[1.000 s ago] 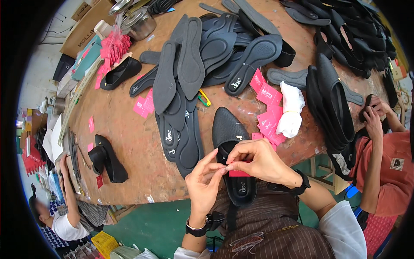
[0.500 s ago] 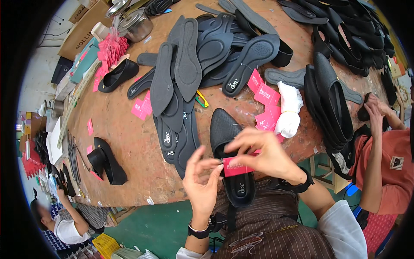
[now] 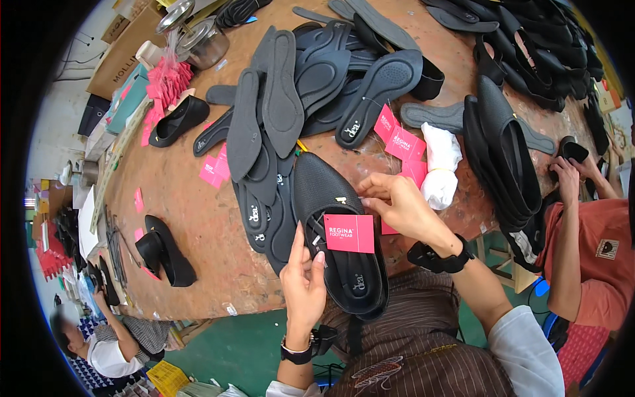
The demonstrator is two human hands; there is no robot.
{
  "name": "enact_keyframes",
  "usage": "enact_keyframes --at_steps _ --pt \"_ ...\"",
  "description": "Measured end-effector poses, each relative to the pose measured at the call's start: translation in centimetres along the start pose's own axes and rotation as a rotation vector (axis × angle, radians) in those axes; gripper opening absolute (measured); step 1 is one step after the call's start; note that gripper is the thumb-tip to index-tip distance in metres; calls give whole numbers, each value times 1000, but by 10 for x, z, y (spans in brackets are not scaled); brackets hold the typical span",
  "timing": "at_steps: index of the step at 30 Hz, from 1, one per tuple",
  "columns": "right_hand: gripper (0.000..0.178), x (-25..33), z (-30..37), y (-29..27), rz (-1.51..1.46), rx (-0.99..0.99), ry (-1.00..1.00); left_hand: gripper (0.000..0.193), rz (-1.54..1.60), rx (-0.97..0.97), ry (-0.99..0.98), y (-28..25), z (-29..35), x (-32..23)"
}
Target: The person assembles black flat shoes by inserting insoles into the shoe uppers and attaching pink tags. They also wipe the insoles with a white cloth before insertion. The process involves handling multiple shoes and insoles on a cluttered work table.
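A pointed black flat shoe [image 3: 325,177] with a small gold ornament is in front of me, toe pointing away. Across its opening lies a pink hang tag [image 3: 349,243], face up. Another dark rim shows beneath the shoe's heel. My left hand [image 3: 305,288] grips the shoe's left side, thumb over the rim and forefinger along the outside. At the shoe's right edge, level with the ornament, my right hand [image 3: 400,206] is closed in a pinch; its fingers hide what is between them, perhaps the tag's thread.
Grey and black insoles [image 3: 281,86] are heaped beyond the shoe. Several pink tags [image 3: 405,143] lie beside a white wrapped bundle [image 3: 442,165]. Stacked black shoes [image 3: 506,152] stand at right, near a co-worker's hands [image 3: 574,173]. Another black shoe [image 3: 169,255] lies left.
Both hands held the tag over the shoe before. Now the tag lies flat across the opening, my left hand is at the shoe's side, and the shoe appears larger and closer.
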State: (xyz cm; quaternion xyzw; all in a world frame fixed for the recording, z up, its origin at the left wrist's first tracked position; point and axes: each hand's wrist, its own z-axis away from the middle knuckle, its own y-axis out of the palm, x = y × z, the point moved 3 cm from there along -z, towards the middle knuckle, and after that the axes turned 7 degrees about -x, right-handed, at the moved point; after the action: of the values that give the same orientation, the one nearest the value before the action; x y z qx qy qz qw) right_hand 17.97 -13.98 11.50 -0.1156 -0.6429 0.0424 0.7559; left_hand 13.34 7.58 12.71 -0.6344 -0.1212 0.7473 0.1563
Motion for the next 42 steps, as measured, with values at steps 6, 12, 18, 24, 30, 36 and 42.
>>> enact_keyframes --at_steps 6,12,18,24,30,36,42 --pt "10 -4 -1 -2 -119 -68 20 57 52 -209 59 -59 -19 8" --pt "3 4 -12 -45 -292 -185 -77 52 -37 -632 140 -316 -90 56" --pt "9 39 -23 -72 -461 -479 -375 41 -694 -964 134 -336 -106 20" --pt "10 68 -10 -80 -284 -650 -528 29 -426 76 244 -46 -4 -9" --pt "11 67 43 -27 257 -176 -560 38 -255 14 17 17 10 -1" --pt "8 -3 78 53 551 158 -316 44 -186 74 -101 19 15 22" --pt "10 -16 81 62 649 67 -440 50 -138 71 -180 19 16 34"
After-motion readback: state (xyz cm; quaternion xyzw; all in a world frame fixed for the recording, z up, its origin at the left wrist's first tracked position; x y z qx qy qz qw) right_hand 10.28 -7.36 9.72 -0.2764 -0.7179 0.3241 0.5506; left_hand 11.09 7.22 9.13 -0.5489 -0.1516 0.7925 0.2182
